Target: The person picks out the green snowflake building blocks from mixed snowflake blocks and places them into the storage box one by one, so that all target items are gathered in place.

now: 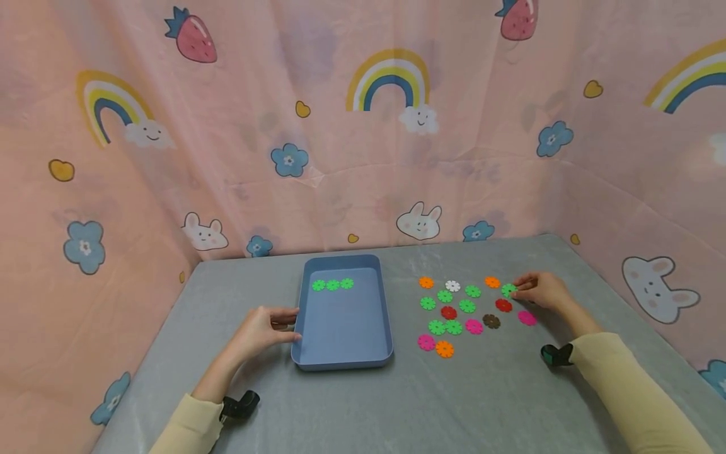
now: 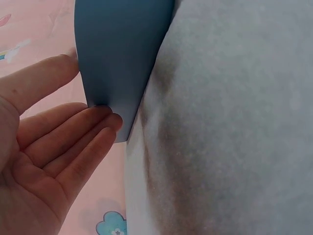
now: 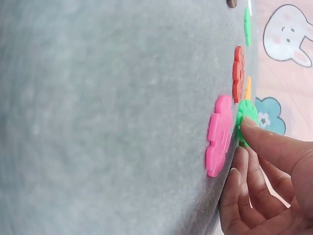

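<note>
A blue tray (image 1: 346,325) sits on the grey table with three green flower discs (image 1: 332,284) in a row at its far end. My left hand (image 1: 288,324) lies with straight fingers against the tray's left outer wall (image 2: 122,49); the left wrist view shows the fingertips (image 2: 110,120) touching it. To the right lie several loose flower discs in green, orange, red, pink, white and brown. My right hand (image 1: 518,290) reaches their far right edge, one fingertip (image 3: 252,125) resting on a green disc (image 3: 243,113) beside a pink disc (image 3: 218,134).
The grey table (image 1: 397,403) is walled on three sides by a pink printed curtain (image 1: 363,157). A red disc (image 1: 503,305), a brown disc (image 1: 491,321) and a pink disc (image 1: 527,318) lie close to my right hand. Black wrist cameras (image 1: 241,405) sit under both sleeves.
</note>
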`<state>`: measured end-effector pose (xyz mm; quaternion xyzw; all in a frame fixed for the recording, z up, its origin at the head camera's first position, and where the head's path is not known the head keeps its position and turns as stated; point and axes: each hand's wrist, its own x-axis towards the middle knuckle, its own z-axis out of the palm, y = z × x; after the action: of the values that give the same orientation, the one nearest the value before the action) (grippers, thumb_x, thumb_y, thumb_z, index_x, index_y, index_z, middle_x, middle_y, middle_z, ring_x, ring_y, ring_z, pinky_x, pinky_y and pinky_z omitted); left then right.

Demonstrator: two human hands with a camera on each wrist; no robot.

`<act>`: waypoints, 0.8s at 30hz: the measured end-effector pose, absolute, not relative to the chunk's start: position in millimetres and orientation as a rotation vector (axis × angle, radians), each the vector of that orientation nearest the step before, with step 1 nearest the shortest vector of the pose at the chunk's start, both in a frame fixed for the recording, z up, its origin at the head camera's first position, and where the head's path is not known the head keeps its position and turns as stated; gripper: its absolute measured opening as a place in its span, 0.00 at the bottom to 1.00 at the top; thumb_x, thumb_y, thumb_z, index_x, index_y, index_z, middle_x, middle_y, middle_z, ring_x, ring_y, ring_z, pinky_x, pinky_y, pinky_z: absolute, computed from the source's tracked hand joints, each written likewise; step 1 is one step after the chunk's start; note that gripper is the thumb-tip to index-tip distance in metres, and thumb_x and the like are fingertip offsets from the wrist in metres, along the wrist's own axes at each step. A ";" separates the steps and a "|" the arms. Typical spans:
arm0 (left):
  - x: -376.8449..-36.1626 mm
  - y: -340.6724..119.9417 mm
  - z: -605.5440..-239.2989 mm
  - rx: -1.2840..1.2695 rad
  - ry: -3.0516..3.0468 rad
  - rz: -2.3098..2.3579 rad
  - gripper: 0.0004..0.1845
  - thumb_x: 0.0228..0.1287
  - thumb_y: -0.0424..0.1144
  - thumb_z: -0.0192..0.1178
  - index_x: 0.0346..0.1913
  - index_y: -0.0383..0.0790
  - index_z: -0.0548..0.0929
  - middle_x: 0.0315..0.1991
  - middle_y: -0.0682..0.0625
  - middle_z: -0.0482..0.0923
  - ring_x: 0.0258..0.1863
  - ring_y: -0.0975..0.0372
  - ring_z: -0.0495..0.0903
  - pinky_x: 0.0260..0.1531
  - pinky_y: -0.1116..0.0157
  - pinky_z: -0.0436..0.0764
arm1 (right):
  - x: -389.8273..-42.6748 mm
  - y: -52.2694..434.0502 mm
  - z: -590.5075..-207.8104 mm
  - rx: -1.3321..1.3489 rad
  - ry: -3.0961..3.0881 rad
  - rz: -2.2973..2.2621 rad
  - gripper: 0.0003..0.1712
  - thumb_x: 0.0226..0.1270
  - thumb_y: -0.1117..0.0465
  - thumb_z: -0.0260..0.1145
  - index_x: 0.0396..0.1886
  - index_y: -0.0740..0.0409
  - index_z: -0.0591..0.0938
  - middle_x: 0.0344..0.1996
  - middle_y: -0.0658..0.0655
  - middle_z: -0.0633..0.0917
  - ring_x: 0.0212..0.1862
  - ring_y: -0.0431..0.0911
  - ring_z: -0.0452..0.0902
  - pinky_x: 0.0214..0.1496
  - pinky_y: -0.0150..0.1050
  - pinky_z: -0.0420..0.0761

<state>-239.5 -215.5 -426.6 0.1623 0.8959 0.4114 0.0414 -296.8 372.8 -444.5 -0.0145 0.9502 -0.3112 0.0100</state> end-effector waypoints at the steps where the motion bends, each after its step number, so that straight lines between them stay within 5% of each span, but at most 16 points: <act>1: -239.5 -215.6 -426.9 0.497 2.741 1.261 0.31 0.47 0.41 0.74 0.57 0.35 0.80 0.50 0.43 0.83 0.47 0.55 0.84 0.45 0.59 0.83 | -297.2 373.0 -445.0 -0.054 2.972 -0.972 0.22 0.57 0.58 0.71 0.43 0.72 0.80 0.35 0.67 0.85 0.29 0.42 0.77 0.30 0.35 0.77; 24: -240.6 -216.7 -428.2 0.507 2.724 1.293 0.32 0.46 0.44 0.74 0.56 0.34 0.80 0.50 0.41 0.82 0.47 0.53 0.84 0.45 0.59 0.83 | -298.3 373.7 -431.5 0.080 2.916 -1.037 0.26 0.63 0.52 0.66 0.49 0.71 0.80 0.38 0.65 0.85 0.33 0.43 0.79 0.33 0.33 0.79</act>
<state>-240.6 -216.7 -428.2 0.1655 0.8901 0.4226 0.0420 -298.3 373.7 -431.5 0.0257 0.9416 -0.3350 0.0230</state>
